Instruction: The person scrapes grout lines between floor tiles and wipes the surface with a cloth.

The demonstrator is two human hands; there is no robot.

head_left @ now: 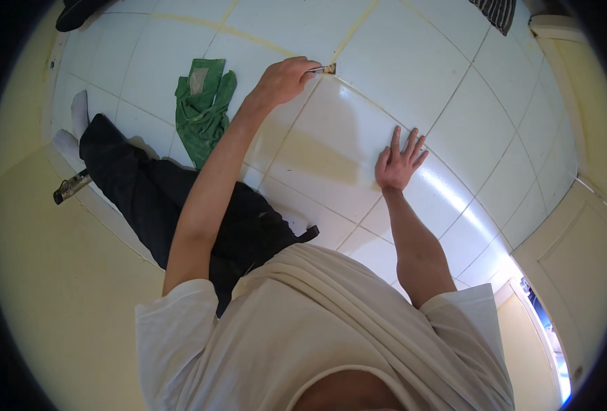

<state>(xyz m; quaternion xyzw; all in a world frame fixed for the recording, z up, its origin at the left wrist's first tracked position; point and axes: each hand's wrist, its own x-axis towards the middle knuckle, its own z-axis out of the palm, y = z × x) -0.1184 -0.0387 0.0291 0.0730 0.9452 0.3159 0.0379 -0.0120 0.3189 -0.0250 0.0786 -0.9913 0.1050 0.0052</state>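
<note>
My left hand (286,81) is closed round a thin metal tool (315,69), most of it hidden in the fingers. The tool's end meets a small dark chipped spot (330,68) where pale floor tiles join. Brownish bits show at that spot. My right hand (400,162) lies flat on the tiled floor (348,198), fingers spread, holding nothing. A crumpled green cloth (203,113) with a greyish patch lies to the left of my left forearm.
My legs in dark trousers (139,181) stretch left along a yellowish wall (64,260). A dark, silvery cylindrical object (72,186) is by that wall. A striped cloth (498,14) lies far right, a black object (77,14) far left. A cream door (570,253) stands at right.
</note>
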